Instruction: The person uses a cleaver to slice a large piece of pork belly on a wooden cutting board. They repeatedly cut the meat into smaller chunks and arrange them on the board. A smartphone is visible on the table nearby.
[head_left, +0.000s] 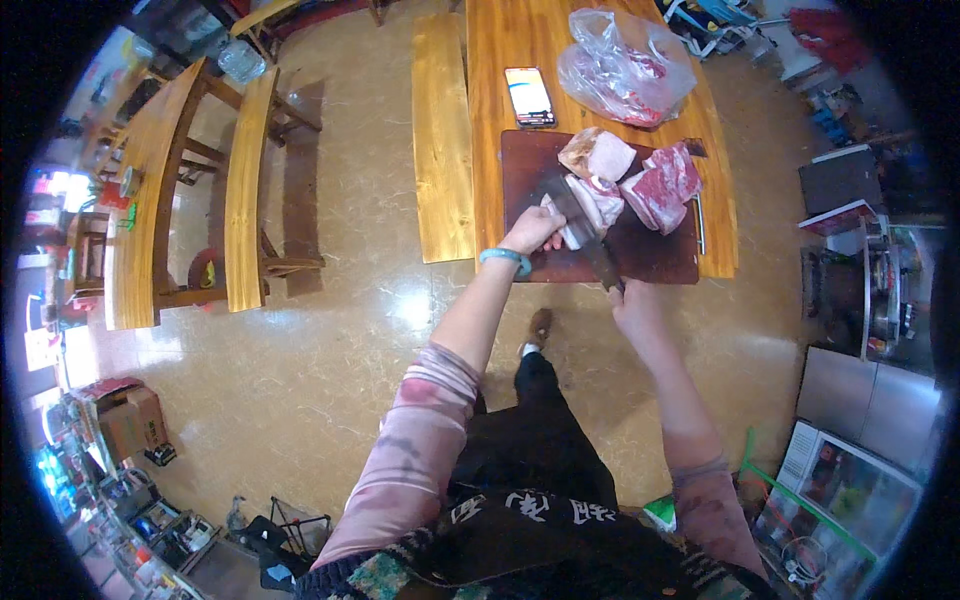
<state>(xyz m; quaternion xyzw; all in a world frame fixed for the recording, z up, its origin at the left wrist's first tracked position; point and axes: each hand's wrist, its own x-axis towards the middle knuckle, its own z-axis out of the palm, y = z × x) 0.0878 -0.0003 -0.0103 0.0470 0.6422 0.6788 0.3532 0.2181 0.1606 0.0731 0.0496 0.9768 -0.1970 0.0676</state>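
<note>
On a dark red-brown cutting board (540, 150) at the table's near end lie several pieces of raw meat. My right hand (637, 304) is closed on the handle of a cleaver (576, 210), whose blade is blurred and points up and left. My left hand (536, 229), with a pale green bangle at the wrist, holds the left side of a piece of raw meat (602, 196) beside the blade. Behind it lies a block of meat with skin (598, 154), and to the right a larger red piece of meat (664, 187). The blade partly hides the held meat.
Behind the board, a smartphone (529, 96) with a lit screen and a clear plastic bag of meat (626, 75) rest on the wooden table (510, 30). A wooden bench (442, 142) stands along its left side. A thin metal rod (700, 223) lies at the board's right edge.
</note>
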